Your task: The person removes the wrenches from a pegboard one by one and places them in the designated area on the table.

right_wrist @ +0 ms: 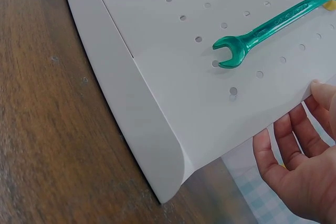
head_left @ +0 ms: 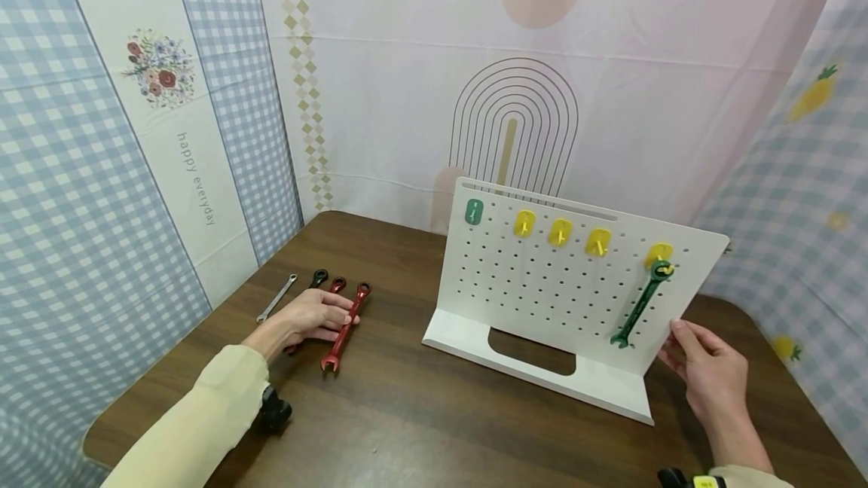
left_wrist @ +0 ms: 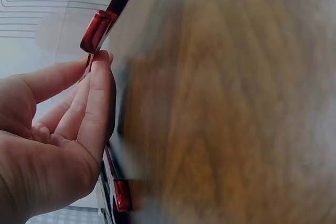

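Observation:
Between thumb and fingertips, my left hand pinches a red wrench at the middle of its shaft. The left wrist view shows that red wrench raised off the wood. Beneath and behind the hand lie a second red wrench, a dark wrench and a silver wrench, partly covered. My right hand holds the right edge of a white pegboard stand, thumb in front and fingers behind. A green wrench hangs from the rightmost yellow hook, open end down.
Three more yellow hooks and a green hook sit along the top of the board. The brown table has rounded corners. Printed cloth hangs behind it and at both sides.

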A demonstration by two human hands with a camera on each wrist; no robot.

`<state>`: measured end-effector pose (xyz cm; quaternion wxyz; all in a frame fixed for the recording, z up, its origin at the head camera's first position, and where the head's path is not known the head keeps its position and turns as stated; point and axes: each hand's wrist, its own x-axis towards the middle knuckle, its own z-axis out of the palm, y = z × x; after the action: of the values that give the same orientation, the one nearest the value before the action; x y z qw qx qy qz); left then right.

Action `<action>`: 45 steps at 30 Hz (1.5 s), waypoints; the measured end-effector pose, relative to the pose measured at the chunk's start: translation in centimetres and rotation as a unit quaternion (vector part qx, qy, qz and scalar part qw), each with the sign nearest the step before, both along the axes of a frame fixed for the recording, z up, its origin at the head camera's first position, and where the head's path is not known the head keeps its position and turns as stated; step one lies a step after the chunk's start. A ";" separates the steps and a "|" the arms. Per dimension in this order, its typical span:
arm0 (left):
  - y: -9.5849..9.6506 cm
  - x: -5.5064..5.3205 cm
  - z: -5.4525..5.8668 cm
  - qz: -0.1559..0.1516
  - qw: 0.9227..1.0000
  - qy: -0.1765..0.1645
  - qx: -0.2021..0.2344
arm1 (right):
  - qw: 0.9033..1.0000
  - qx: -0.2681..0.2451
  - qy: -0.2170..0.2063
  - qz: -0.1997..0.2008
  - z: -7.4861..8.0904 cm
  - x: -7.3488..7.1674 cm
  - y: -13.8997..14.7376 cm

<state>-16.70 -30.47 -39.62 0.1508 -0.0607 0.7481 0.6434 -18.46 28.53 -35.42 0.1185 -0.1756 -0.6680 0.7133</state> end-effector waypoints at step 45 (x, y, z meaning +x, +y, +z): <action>-0.8 -0.9 1.0 0.013 0.988 0.014 -0.155 | 1.000 -0.021 0.023 -0.006 0.2 1.2 -0.8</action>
<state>-17.59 -31.27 -38.58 0.1207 -0.0835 0.8401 0.5222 -17.29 27.70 -35.26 0.1343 -0.1660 -0.6491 0.7301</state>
